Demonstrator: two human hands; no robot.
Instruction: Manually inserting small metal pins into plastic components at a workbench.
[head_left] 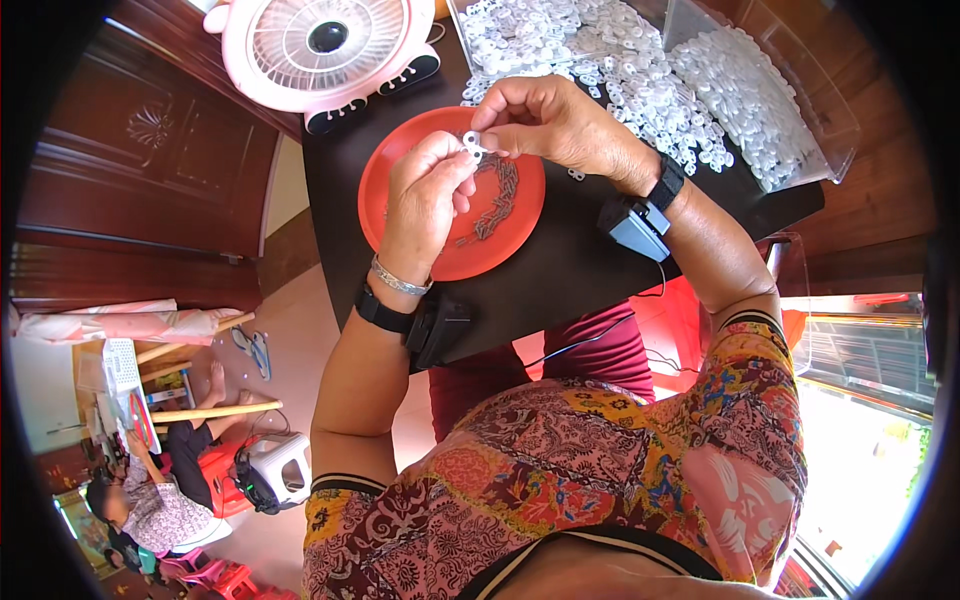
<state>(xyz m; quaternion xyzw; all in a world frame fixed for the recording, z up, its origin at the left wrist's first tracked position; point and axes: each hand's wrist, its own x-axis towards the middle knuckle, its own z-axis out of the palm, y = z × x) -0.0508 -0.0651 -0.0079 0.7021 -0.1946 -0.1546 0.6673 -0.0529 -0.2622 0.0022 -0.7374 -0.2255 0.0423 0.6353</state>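
Observation:
Above an orange-red round plate (465, 268), my two hands meet at a small white plastic piece (472, 139) with round holes. My left hand (424, 195) pinches the piece between thumb and fingers. Against its right side, the thumb and forefinger of my right hand (553, 122) are pressed together; what lies between them is too small to make out. Many thin grey metal pieces (496, 212), like little pins or springs, lie in a curved heap on the plate. My left hand partly hides the plate.
The plate rests on a dark table (570, 265). Loose white pieces (640, 85) spread across its far side, beside a clear bin (800, 120) full of them. A pink fan (328, 38) stands far left. Another person (170, 510) sits at lower left.

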